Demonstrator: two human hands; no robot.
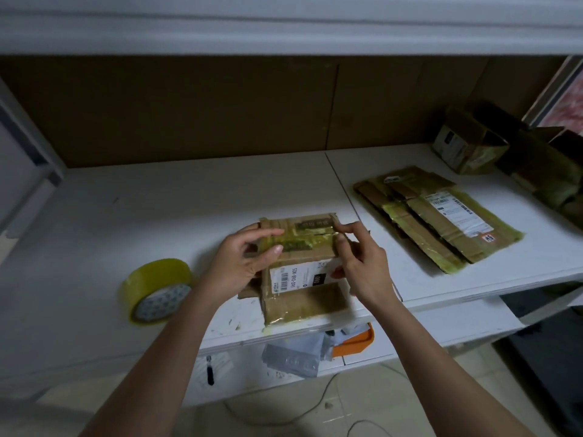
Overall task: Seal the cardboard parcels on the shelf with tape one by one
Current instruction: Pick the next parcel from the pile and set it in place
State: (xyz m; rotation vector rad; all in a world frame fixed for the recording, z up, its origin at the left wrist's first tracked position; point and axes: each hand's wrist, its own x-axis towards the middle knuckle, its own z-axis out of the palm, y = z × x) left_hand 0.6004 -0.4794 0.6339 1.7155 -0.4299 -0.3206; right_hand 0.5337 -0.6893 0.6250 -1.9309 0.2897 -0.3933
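Head view shows 1 small cardboard parcel (301, 266) at the shelf's (126, 216) front edge, held between 2 hands. Left hand (243, 263) grips its left side, thumb across the taped top; right hand (359, 266) presses fingertips (342, 239) on the yellowish tape strip (303, 239) at the right edge. 1 tape roll (157, 291) stands just left of the left hand. Beyond the right hand lie flattened cartons (438, 216); farther back-right, 1 open box (467, 146).
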